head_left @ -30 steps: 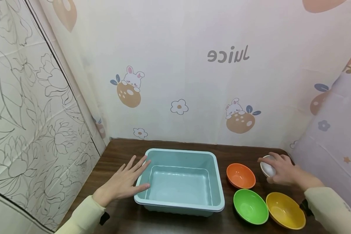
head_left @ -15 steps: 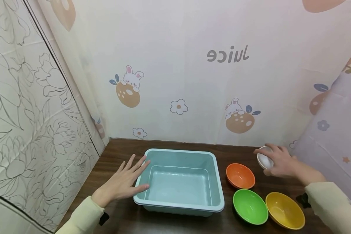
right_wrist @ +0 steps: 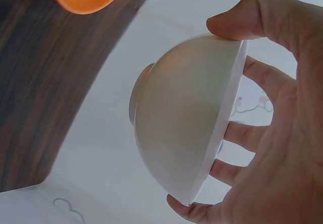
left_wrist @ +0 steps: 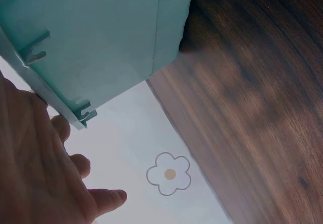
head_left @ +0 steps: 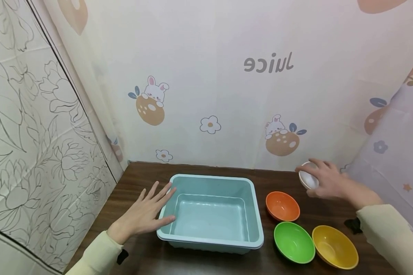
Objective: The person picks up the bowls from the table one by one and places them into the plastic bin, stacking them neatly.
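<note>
My right hand (head_left: 328, 181) grips a white bowl (right_wrist: 181, 113) by its rim, thumb on one side and fingers on the other. In the head view this bowl hangs above the far right of the table, its opening turned up toward the palm. On the left, my left hand (head_left: 144, 214) is spread with straight fingers against the left rim of a light blue-green plastic basin (head_left: 210, 244). The left wrist view shows that hand (left_wrist: 45, 163) by the basin's outer wall (left_wrist: 111, 37). Nothing is held in it.
Right of the basin sit an orange bowl (head_left: 283, 206), a green bowl (head_left: 294, 242) and a yellow bowl (head_left: 335, 247), all upright on the dark wooden table (head_left: 137, 259). A printed curtain (head_left: 213, 84) borders the table's back edge.
My right hand has lifted the white bowl up and slightly left, away from the yellow bowl. The left hand, basin and other bowls stay where they were.
</note>
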The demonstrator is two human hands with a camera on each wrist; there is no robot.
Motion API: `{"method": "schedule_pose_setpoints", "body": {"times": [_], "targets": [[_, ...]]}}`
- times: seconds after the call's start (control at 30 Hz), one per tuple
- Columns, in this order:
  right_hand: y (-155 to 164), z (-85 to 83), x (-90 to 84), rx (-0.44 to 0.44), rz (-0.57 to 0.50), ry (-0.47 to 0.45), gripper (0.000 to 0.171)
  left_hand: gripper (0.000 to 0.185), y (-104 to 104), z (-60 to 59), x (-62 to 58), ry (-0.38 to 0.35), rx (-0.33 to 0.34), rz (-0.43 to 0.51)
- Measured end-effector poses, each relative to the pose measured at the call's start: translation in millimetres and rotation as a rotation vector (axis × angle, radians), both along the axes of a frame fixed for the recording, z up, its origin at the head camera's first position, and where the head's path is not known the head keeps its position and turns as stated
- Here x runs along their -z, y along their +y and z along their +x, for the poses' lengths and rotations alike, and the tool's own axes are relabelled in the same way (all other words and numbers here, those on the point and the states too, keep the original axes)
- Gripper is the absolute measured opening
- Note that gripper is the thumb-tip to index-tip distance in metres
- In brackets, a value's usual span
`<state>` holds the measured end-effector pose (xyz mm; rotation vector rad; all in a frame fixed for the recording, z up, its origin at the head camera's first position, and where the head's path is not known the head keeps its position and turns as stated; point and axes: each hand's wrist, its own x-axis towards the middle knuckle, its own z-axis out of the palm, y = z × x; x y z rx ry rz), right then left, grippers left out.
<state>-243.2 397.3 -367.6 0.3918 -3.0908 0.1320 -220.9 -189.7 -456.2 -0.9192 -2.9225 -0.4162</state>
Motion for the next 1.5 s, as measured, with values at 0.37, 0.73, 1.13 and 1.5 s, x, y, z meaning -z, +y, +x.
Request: {"method": "schedule_pose_setpoints", "body": {"times": [0.37, 0.73, 1.13, 1.5], "targets": [[-25, -3.2, -15.3, -0.004, -0.022, -0.019, 0.073, 0.085, 0, -0.4, 0.8, 0.014, 0.015, -0.014], [-47, -6.8, -20.2, -0.020, -0.033, -0.022, 0.072, 0.085, -1, -0.2, 2.6, 0.030, 0.014, -0.016], [-63, -6.6, -19.6, -0.051, -0.044, -0.020, 0.071, 0.084, -1, -0.2, 3.1, 0.065, 0.021, -0.029], [-74, -3.7, -11.1, -0.069, -0.063, -0.024, 0.071, 0.079, -1, 0.8, 2.1, 0.046, 0.028, -0.007]]}}
